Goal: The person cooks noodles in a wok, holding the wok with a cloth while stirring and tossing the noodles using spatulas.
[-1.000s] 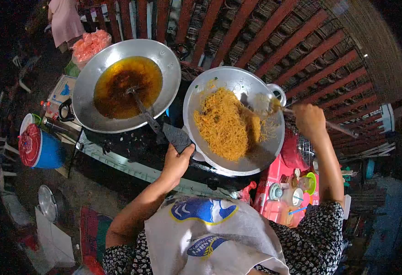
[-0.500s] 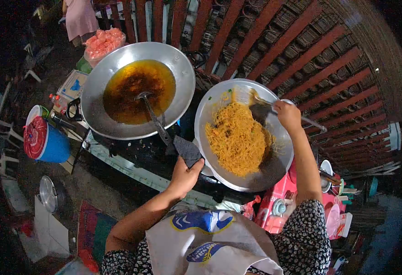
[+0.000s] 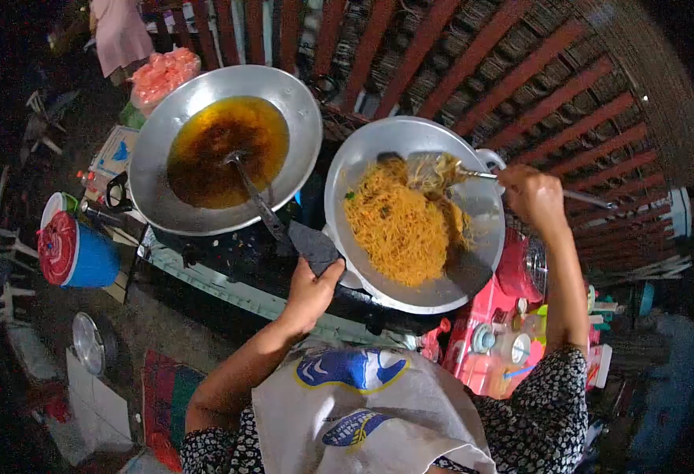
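A silver wok [image 3: 473,276] in front of me holds yellow-orange noodles [image 3: 398,229]. My right hand [image 3: 533,192] is closed round the long metal handle of a spatula [image 3: 473,173], above the wok's right rim. The blade lies among the noodles at the far side, with some strands on it. My left hand [image 3: 313,292] grips a dark grey cloth [image 3: 313,246] at the near left rim, over the wok's handle area; the handle under it is hidden. Further left, a second wok [image 3: 303,118] holds brown-yellow oil [image 3: 228,154] with a ladle [image 3: 256,197] resting in it.
A slatted wooden barrier [image 3: 442,71] runs behind the woks. A bag of pinkish-orange pieces [image 3: 165,73] stands beyond the left wok. At left is a blue bucket [image 3: 94,257] with a red bundle. Jars and cups [image 3: 513,346] crowd a red table at right. One person [image 3: 122,39] stands far left.
My right hand has moved to the right, and the spatula's blade now carries noodles near the wok's far side. My left hand still grips the cloth. The whole view has shifted slightly.
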### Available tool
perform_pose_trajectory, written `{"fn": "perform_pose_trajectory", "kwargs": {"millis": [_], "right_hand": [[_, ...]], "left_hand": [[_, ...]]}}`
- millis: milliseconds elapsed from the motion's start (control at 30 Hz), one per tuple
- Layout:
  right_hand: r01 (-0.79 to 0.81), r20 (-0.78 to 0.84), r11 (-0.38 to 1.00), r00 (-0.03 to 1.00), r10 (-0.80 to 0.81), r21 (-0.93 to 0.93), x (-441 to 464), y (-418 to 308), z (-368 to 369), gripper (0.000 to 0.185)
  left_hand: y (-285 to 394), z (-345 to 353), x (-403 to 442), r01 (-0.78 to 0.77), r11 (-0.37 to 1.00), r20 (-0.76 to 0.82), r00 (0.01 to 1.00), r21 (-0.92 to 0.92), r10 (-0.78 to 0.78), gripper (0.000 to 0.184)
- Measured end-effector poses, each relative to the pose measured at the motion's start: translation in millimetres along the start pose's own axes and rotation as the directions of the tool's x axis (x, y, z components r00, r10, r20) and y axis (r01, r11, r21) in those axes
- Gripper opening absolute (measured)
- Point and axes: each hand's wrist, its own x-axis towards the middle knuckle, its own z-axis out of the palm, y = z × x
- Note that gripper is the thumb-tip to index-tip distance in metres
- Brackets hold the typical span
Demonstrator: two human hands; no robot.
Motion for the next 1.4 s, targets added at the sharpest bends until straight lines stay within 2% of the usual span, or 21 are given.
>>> {"fn": "perform_pose_trajectory", "kwargs": {"millis": [33, 67, 233, 300, 367, 433, 467, 533, 567, 633, 700, 800, 867, 900, 967, 1033, 1167, 1233, 1300, 1367, 1400], "right_hand": [[-0.068, 0.068, 0.994, 0.995, 0.074, -0.091, -1.8, 4.1, -7.0, 0.015], [-0.099, 0.268, 0.945, 0.945, 0.188, -0.312, -2.4, 21.9, 0.4, 0.012], [-0.096, 0.362, 0.952, 0.91, 0.202, -0.292, -20.0, 43.9, 4.6, 0.016], [-0.081, 0.31, 0.997, 0.948, 0.078, -0.002, -38.1, 45.0, 56.7, 0.018], [-0.188, 0.359, 0.982, 0.919, 0.163, 0.033, -43.5, 21.8, 143.7, 0.019], [-0.295, 0.403, 0.845, 0.909, 0.104, 0.446, -26.2, -22.2, 129.9, 0.02], [-0.289, 0.398, 0.846, 0.912, 0.1, 0.448, -23.3, -22.4, 130.8, 0.02], [-0.38, 0.424, 0.607, 0.902, 0.077, 0.698, -19.8, -21.6, 132.7, 0.02], [-0.38, 0.425, 0.607, 0.902, 0.077, 0.698, -18.2, -19.8, 124.0, 0.02], [-0.384, 0.447, 0.631, 0.892, 0.066, 0.674, -11.7, -12.0, 90.5, 0.018], [-0.324, 0.43, 0.789, 0.899, 0.085, 0.521, -9.8, -4.7, 63.7, 0.018], [-0.307, 0.409, 0.88, 0.901, 0.146, 0.363, -11.0, -1.3, 28.8, 0.018], [-0.218, 0.234, 0.963, 0.956, 0.177, 0.159, -13.2, -6.8, 2.6, 0.014], [-0.219, 0.237, 0.963, 0.955, 0.178, 0.156, -11.9, -10.2, -6.4, 0.014], [-0.172, 0.188, 0.983, 0.965, 0.182, -0.071, -10.1, -17.9, -22.0, 0.013], [-0.13, 0.137, 0.987, 0.98, 0.142, -0.094, -6.3, -18.1, -28.8, 0.012], [-0.12, 0.265, 0.962, 0.946, 0.185, -0.245, -5.4, -10.3, -33.0, 0.012], [-0.122, 0.351, 0.949, 0.909, 0.225, -0.291, -9.0, -2.4, -35.4, 0.014], [-0.125, 0.416, 0.949, 0.876, 0.242, -0.289, -18.6, 3.7, -32.1, 0.017], [-0.101, 0.582, 0.959, 0.777, 0.242, -0.264, -34.6, 8.4, -10.2, 0.019], [-0.093, 0.559, 0.988, 0.817, 0.146, -0.122, -47.0, 6.1, 12.8, 0.02]], "left_hand": [[-1.9, 0.4, 0.0, 0.011, 1.0, 0.013, 1.0, 0.001, -0.011, 0.035], [-3.6, 0.2, 0.2, 0.024, 1.0, 0.005, 1.0, -0.01, -0.024, 0.036], [5.7, 3.3, -4.0, 0.057, 0.997, -0.017, 0.998, -0.044, -0.058, 0.039], [-5.1, 0.7, 2.2, 0.02, 0.999, 0.0, 1.0, -0.035, -0.02, 0.038], [-9.0, 1.0, 3.0, -0.021, 0.999, 0.016, 1.0, -0.028, 0.022, 0.038], [-5.1, 2.8, 1.6, -0.052, 0.997, 0.002, 0.999, -0.052, 0.053, 0.037], [-1.4, 3.3, 0.4, -0.057, 0.997, -0.004, 0.998, -0.051, 0.056, 0.037], [4.3, 4.7, -3.1, -0.012, 0.999, -0.012, 1.0, -0.05, 0.011, 0.036], [3.4, 4.0, -3.3, -0.011, 0.999, -0.012, 1.0, -0.05, 0.01, 0.036], [0.0, 3.0, -0.6, -0.005, 1.0, -0.012, 1.0, -0.015, 0.004, 0.036], [-10.3, 2.1, 4.0, -0.031, 0.999, -0.008, 1.0, -0.035, 0.03, 0.036], [-9.1, 1.2, 3.7, -0.028, 0.997, 0.003, 1.0, -0.067, 0.028, 0.037], [-9.0, 0.2, 2.8, 0.008, 0.997, 0.01, 1.0, -0.079, -0.007, 0.037], [-10.3, -0.1, 3.6, -0.017, 0.998, 0.013, 1.0, -0.06, 0.018, 0.037], [-10.5, -0.5, 3.9, -0.038, 0.998, 0.024, 0.999, -0.042, 0.039, 0.038], [-8.2, -3.5, 5.3, -0.02, 0.999, 0.045, 0.999, 0.032, 0.019, 0.046], [-7.6, -3.9, 6.5, -0.083, 0.996, 0.055, 0.995, 0.037, 0.081, 0.046], [-9.4, -5.0, 6.6, -0.03, 0.999, 0.06, 0.998, 0.03, 0.029, 0.043], [-3.5, -4.6, 3.8, -0.001, 0.999, 0.049, 0.999, 0.039, -0.001, 0.042], [-4.7, -2.8, 3.6, 0.027, 0.999, 0.041, 0.999, 0.045, -0.029, 0.041], [-9.7, -2.0, 5.1, -0.016, 0.997, 0.027, 1.0, 0.071, 0.014, 0.04]]}}
